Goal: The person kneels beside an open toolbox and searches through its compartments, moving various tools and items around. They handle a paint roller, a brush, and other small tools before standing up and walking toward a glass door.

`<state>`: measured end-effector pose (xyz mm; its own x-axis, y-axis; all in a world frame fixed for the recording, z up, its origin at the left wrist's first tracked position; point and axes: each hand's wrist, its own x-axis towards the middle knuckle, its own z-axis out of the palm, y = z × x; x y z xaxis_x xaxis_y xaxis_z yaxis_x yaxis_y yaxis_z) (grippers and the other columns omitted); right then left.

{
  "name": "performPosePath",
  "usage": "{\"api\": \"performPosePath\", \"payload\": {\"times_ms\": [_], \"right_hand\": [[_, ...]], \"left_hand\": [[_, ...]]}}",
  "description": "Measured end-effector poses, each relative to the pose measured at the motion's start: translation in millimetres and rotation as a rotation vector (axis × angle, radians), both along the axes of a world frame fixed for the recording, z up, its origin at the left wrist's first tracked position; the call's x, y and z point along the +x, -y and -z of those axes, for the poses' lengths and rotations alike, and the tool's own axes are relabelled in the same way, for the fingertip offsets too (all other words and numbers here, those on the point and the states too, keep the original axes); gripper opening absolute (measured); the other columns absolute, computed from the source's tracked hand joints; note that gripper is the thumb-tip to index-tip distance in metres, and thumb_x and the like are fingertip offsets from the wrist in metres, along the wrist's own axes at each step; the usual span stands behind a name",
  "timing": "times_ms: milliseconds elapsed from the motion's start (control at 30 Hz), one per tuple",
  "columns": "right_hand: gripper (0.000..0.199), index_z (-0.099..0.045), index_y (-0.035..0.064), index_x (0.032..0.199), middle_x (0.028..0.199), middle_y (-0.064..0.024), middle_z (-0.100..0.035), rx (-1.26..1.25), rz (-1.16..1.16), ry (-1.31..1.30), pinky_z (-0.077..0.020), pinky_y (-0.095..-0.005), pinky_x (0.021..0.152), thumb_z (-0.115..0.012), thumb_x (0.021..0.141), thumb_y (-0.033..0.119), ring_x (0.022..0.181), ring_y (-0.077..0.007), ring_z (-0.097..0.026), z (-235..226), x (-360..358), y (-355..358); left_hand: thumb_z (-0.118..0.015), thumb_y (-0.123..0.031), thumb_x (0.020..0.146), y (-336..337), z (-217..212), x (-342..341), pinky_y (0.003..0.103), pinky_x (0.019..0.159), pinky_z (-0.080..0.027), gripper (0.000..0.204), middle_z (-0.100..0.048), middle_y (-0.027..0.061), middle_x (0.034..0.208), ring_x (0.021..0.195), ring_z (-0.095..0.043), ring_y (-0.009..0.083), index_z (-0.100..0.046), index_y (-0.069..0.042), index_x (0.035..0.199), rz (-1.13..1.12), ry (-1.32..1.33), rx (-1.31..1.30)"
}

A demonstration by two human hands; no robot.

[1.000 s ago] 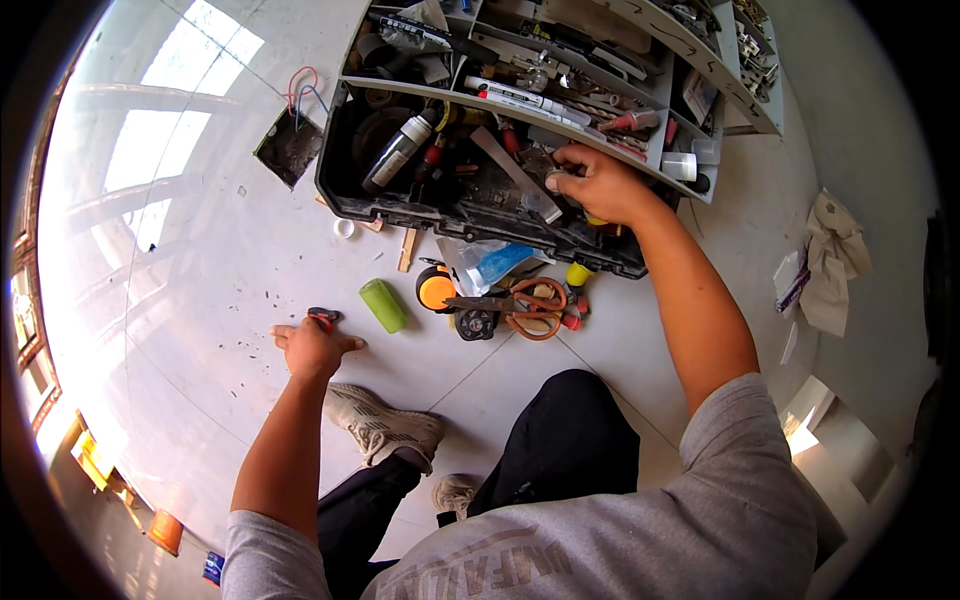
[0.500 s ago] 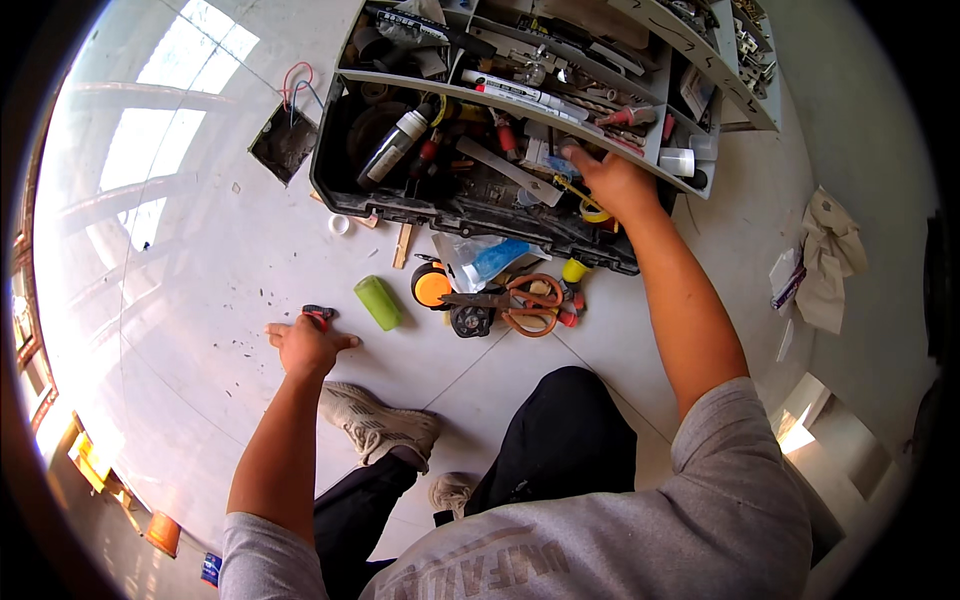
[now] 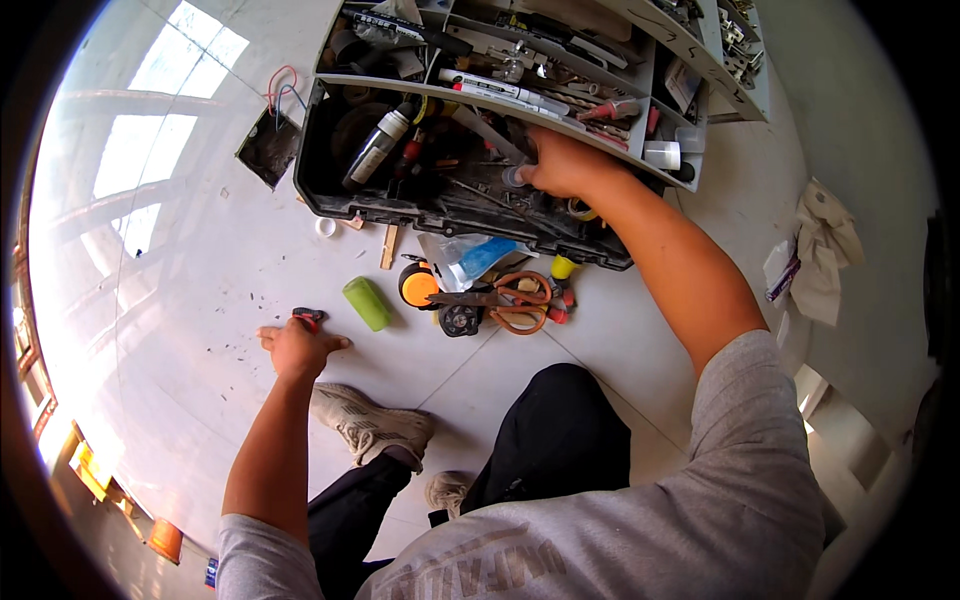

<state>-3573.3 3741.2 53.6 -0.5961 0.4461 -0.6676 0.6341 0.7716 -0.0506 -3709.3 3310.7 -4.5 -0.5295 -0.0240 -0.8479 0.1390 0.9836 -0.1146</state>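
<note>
**Right hand in the toolbox, left hand braced on the tiled floor**

Seated on the floor, viewed from above. Right hand reaching into the lower bin of the open black toolbox, fingers curled narrowly among the tools and touching a small pale round item; whether anything is actually gripped cannot be told. Fold-out upper trays of the toolbox crowded with pens, tubes and small parts, just above the hand. Dark spray can lying tilted in the left part of the bin, well apart from the hand.

Left hand pressed on the white floor tile, fingers spread fairly wide, holding nothing, with a small red-and-black object at the fingertips. Green cylinder lying just beside that hand. Orange tape measure, clear plastic bag with a blue item and orange-handled scissors grouped on the floor in front of the toolbox. Crumpled cloth far right. Square floor opening with wires left of the toolbox.
</note>
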Motion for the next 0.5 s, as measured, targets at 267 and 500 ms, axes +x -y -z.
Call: {"api": "performPosePath", "payload": {"times_ms": [267,500], "right_hand": [[0.038,-0.067,0.0086,0.127,0.127,-0.0189,-0.07,0.158,0.064,-0.293,-0.0522,-0.0498,0.102,-0.068,0.096,0.03,0.118,-0.0398,-0.066,23.8,27.1,-3.5],[0.04,-0.073,0.0103,0.124,0.121,-0.0177,-0.074,0.322,0.09,-0.247,-0.0548,-0.0496,0.095,-0.064,0.1,0.041,0.108,-0.0395,-0.07,29.8,43.4,-28.4]], "left_hand": [[-0.102,-0.047,0.058,-0.8,-3.5,0.5,0.052,0.119,-0.042,0.096,-0.011,0.0471,0.164,0.152,-0.027,0.0561,-0.063,0.0,0.132,0.039,-0.011,0.006],[-0.102,-0.047,0.059,0.7,-3.2,-1.0,0.055,0.12,-0.04,0.098,-0.012,0.0483,0.163,0.153,-0.023,0.0583,-0.063,0.0,0.135,0.022,0.003,0.008]]}}
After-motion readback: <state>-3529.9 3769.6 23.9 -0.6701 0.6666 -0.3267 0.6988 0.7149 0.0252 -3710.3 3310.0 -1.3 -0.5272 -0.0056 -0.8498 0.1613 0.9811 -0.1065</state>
